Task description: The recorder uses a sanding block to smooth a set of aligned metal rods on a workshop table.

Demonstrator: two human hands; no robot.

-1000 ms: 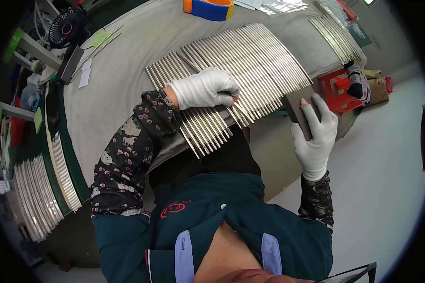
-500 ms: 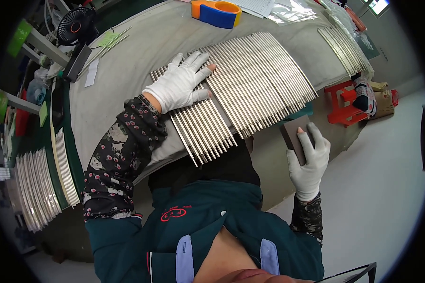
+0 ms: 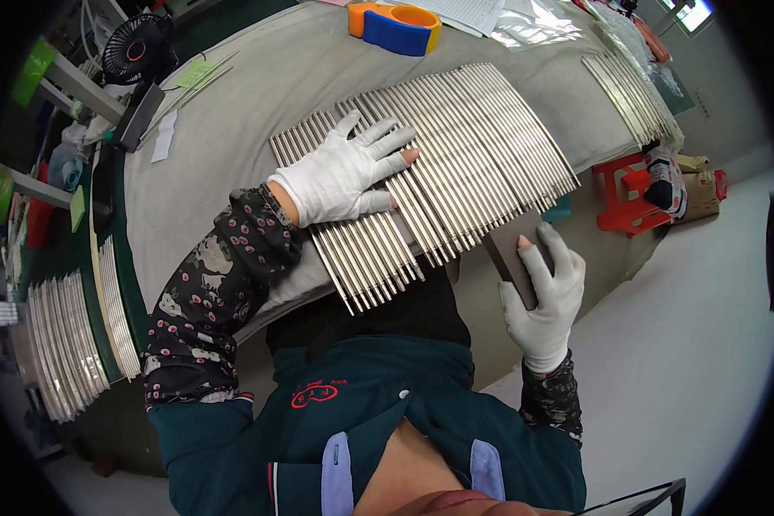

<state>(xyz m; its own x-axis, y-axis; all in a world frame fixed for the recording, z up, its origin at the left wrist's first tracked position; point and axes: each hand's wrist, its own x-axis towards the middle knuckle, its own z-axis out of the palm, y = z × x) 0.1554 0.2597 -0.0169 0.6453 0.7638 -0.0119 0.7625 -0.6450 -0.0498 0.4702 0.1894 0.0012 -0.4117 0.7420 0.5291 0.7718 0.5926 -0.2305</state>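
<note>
Slim, shiny metal rods lie side by side on the cloth-covered table. They form a wide group point(image 3: 482, 138) on the right and a narrower group point(image 3: 365, 262) on the left, with a gap between. White-gloved with bare thumb and fingertips showing, my left hand point(image 3: 340, 176) lies flat across both groups, fingers spread. My right hand point(image 3: 552, 305), also gloved, grips a dark grey-brown rectangular block point(image 3: 513, 249) between thumb and fingers. The block is close to the near right ends of the wide group; whether it touches them I cannot tell.
A blue and orange tape dispenser point(image 3: 396, 30) stands at the table's far side, beside papers and clear plastic. More rods point(image 3: 628, 95) lie at the far right. A red stool point(image 3: 619, 202) stands beyond the right edge; a black fan point(image 3: 136, 49) is far left.
My left hand has slid right over the rods, spreading farther onto the wide group. My right hand has brought the block left, nearer the rod ends. The narrower group has shifted slightly.
</note>
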